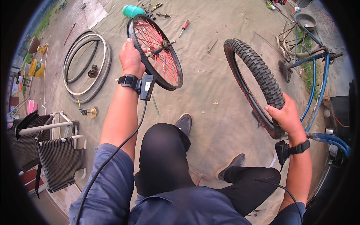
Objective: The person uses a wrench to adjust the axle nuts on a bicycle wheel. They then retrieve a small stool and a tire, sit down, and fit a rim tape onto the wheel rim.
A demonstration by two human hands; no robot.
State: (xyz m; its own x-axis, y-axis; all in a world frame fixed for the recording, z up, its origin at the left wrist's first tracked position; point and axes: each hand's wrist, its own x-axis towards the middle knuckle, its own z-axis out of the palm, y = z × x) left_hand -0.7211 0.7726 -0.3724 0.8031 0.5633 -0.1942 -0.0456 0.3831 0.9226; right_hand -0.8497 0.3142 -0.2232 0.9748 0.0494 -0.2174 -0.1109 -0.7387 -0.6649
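Note:
My left hand [132,58] grips the rim of a small bicycle wheel [175,83] with a black rim, red spokes and an axle sticking out of its hub. No tire is on that rim. The wheel is held up and tilted, left of the middle. On the right, my right hand [285,115] is closed around the lower part of a knobby black bicycle tire [258,71], thumb over the tread. The tire stands tilted, apart from the wheel. Both wrists wear a strapped black device with a cable.
Rims and tires [106,71] lie at the left, above a folding chair [62,161]. Far off are a screwdriver [184,27], a wrench [212,45], pliers [156,6] and a turquoise container [132,11]. A blue bicycle frame [325,80] and grey basin [305,21] stand right.

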